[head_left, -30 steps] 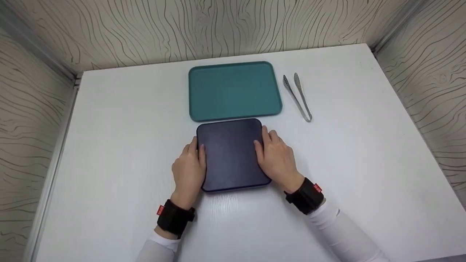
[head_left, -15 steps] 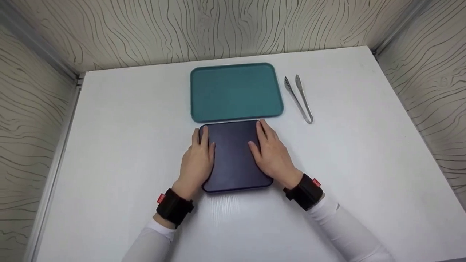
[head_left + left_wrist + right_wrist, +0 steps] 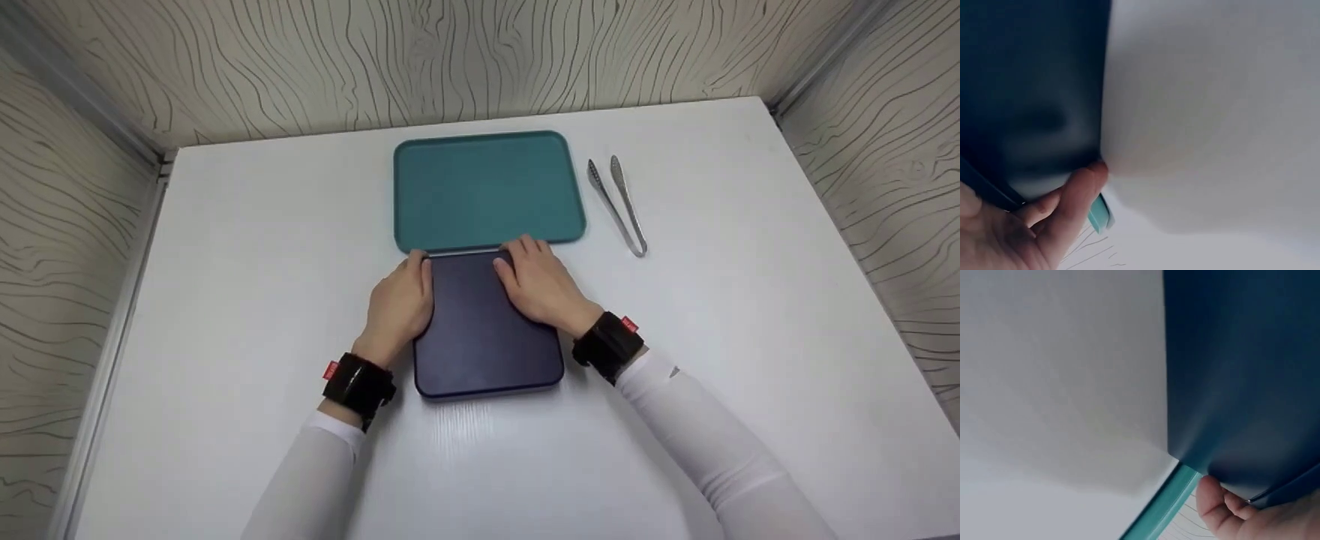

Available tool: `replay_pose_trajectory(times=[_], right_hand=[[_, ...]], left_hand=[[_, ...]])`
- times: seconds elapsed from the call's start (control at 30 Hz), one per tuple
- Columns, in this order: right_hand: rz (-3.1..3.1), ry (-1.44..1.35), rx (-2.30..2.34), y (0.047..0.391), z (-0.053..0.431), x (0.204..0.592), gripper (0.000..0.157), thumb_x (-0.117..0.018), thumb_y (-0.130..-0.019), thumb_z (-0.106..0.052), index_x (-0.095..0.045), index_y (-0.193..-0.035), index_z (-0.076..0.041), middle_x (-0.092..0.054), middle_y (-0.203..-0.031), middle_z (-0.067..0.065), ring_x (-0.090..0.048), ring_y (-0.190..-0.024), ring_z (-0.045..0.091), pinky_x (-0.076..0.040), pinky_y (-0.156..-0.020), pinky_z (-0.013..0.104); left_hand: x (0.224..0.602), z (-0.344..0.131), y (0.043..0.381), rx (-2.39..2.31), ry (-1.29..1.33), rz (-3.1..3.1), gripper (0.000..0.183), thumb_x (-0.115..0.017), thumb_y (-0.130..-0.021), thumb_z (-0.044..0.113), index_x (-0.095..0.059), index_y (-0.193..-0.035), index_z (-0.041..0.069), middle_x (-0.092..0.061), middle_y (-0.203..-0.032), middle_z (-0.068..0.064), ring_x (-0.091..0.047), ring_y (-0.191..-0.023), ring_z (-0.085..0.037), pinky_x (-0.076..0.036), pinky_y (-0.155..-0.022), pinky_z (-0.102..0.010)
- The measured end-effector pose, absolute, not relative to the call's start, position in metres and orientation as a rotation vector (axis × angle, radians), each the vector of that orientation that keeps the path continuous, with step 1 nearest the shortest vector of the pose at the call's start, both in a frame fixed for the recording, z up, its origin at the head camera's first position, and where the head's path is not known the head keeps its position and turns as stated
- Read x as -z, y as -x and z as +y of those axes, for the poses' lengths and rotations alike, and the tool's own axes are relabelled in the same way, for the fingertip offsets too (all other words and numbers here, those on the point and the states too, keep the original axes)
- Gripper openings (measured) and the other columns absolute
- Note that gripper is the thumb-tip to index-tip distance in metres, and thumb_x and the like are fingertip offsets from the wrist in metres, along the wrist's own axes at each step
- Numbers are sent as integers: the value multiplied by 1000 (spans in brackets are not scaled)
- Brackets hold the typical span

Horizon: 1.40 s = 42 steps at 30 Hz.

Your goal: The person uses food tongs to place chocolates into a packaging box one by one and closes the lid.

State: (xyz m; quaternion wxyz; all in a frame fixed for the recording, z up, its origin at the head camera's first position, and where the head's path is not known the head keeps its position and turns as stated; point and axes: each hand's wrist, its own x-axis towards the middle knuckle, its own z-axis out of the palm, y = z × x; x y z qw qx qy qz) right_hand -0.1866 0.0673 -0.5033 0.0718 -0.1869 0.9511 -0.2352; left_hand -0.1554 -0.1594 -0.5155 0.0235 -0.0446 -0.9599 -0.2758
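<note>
A flat, square navy box with rounded corners lies on the white table in the head view. My left hand grips its far left corner, thumb along the top. At the far right corner, my right hand has its thumb on the top and its fingers bent over the far edge. Both wrist views show the box's dark side wall, the left one and the right one, with fingertips at the corners. A thin seam runs near the top of the wall there.
Just beyond the box lies a teal tray, its near rim close to my fingers. Metal tongs rest spread on the table right of the tray. Patterned wall panels border the table at the back and sides.
Both hands have slid forward along the box's sides to its far corners. The right fingers now bend over the far edge. Box, tray and tongs lie where they were.
</note>
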Motion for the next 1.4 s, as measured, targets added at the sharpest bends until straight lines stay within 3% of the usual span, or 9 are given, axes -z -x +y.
replay_pose_trajectory(times=[0.33, 0.53, 0.7, 0.83, 1.2, 1.3, 1.4], right_hand=[[2926, 557, 720, 187, 65, 508, 46, -40, -114, -35, -60, -136, 0, -62, -129, 23, -58, -117, 42, -51, -100, 54], [2928, 539, 751, 183, 61, 509, 49, -42, -113, -36, -57, -145, -2, -60, -136, 24, -57, -124, 43, -50, -102, 57], [2935, 572, 763, 155, 65, 510, 63, -46, -112, -40, -36, -163, -4, -36, -167, 26, -33, -156, 45, -39, -120, 64], [2973, 638, 786, 128, 73, 513, 68, -53, -109, -37, -33, -164, -2, -22, -173, 28, -17, -163, 47, -29, -128, 64], [3007, 621, 821, 118, 81, 521, 64, -54, -108, -32, -38, -161, 2, -24, -172, 29, -18, -163, 47, -25, -130, 62], [3008, 627, 797, 120, 86, 516, 65, -55, -108, -34, -39, -160, 1, -26, -172, 28, -20, -163, 47, -27, -129, 63], [3038, 624, 788, 125, 99, 509, 67, -59, -106, -34, -41, -160, 1, -29, -171, 27, -22, -161, 48, -26, -129, 63]], left_hand=[[521, -159, 156, 873, 84, -2914, 38, -33, -116, 24, -62, -125, 0, -74, -95, -21, -74, -86, -40, -60, -73, -53], [523, -161, 146, 895, -16, -2880, 41, -37, -115, 28, -62, -135, 3, -76, -110, -23, -75, -96, -41, -61, -79, -55], [519, -153, 118, 804, -43, -2852, 48, -44, -113, 32, -53, -151, 4, -65, -141, -24, -73, -109, -43, -62, -79, -58], [520, -144, 93, 746, -19, -2865, 54, -47, -112, 33, -46, -157, 2, -54, -153, -28, -71, -115, -44, -63, -76, -56], [528, -133, 85, 673, 30, -2861, 52, -48, -112, 27, -45, -156, -1, -56, -148, -30, -75, -102, -41, -64, -70, -51], [523, -136, 87, 685, 45, -2875, 53, -49, -111, 29, -47, -156, -1, -58, -148, -29, -73, -108, -42, -64, -72, -52], [514, -148, 88, 781, 71, -2871, 54, -51, -111, 32, -47, -156, 2, -56, -152, -27, -67, -125, -43, -63, -87, -55]])
